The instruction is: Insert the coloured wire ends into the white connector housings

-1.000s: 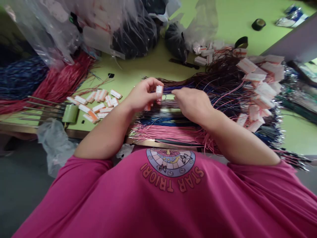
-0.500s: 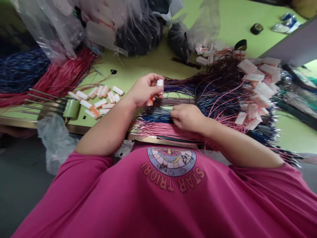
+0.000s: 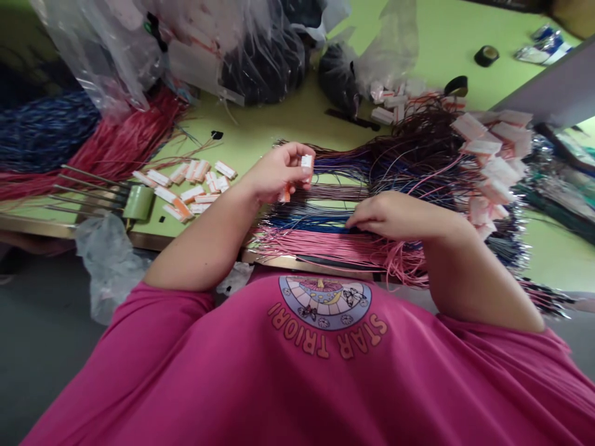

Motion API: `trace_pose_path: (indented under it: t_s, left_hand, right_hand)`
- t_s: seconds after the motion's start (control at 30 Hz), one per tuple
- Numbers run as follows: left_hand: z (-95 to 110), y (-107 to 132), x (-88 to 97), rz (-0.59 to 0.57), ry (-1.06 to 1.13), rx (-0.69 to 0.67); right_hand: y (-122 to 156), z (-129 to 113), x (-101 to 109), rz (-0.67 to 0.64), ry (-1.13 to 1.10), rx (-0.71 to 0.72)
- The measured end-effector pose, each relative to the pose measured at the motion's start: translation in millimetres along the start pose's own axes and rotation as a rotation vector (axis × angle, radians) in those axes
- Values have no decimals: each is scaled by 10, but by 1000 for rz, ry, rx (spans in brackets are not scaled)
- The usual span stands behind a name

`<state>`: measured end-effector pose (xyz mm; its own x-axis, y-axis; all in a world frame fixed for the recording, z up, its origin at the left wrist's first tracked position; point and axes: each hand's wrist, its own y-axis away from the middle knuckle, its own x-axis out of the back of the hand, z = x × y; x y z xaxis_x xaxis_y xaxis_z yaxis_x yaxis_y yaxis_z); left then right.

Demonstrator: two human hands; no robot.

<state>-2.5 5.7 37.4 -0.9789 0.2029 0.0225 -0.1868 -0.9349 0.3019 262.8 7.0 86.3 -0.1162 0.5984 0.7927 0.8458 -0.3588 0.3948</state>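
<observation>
My left hand [image 3: 274, 173] is raised over the wires and pinches a small white connector [image 3: 306, 162] between thumb and fingers, with an orange bit showing below the fist. My right hand [image 3: 395, 215] lies low on the rows of wires, its fingertips pinched at a blue wire [image 3: 307, 223] just above the pink wires [image 3: 325, 244]. Rows of purple, dark, blue and pink wires [image 3: 334, 192] lie side by side in front of me, running right into a tangle tipped with white connectors [image 3: 493, 161].
Loose white and orange connectors [image 3: 190, 186] lie left of my hands beside a green roller with metal rods [image 3: 134, 203]. Red and blue wire bundles [image 3: 102, 148] sit far left. Plastic bags [image 3: 209, 56] crowd the back. Tape rolls [image 3: 486, 56] lie far right on the green table [image 3: 446, 37].
My right hand dropped from beside the connector down to the blue and pink wires, then slid right along them. The left hand kept hold of the white connector.
</observation>
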Motion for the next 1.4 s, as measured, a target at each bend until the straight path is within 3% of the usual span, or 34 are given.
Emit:
trace_pose_path:
  t_s: [0.1,0.23,0.3,0.37,0.47,0.53,0.6,0.83,1.03,1.23,1.4]
  left_hand:
    - [-50,-28,22,-33,53,-13]
    - [-79,-37,34,-83,124,-32]
    - [-77,-31,35,-112,164,-26]
    - [-76,-26,34,-147,207,-10]
    - [-83,-26,30,-185,252,-5]
    - [-90,-28,26,-200,261,-12]
    - [-92,-28,21,-210,265,-15]
    - [-84,-14,-3,-194,244,-9]
    - [-96,9,-63,-127,170,-81]
    - [-128,44,-93,-74,33,-137]
    - [-126,48,-95,-87,14,-131]
  right_hand:
    - [-31,-188,3,-15,-188,246]
    - [-287,-557,-84,-17,-221,402]
    - [-426,-590,-128,49,-276,431]
    - [-521,-479,-167,264,-338,338]
    - [-569,-197,-221,669,-368,49]
    - [-567,-57,-260,813,-356,-79]
    - [-566,0,-301,872,-343,-124]
    - [-630,-51,-372,907,-260,-213]
    - [-654,-63,-332,747,-117,-318]
    - [-700,-51,-274,737,-417,-238]
    - [-728,-95,-292,717,-501,-204]
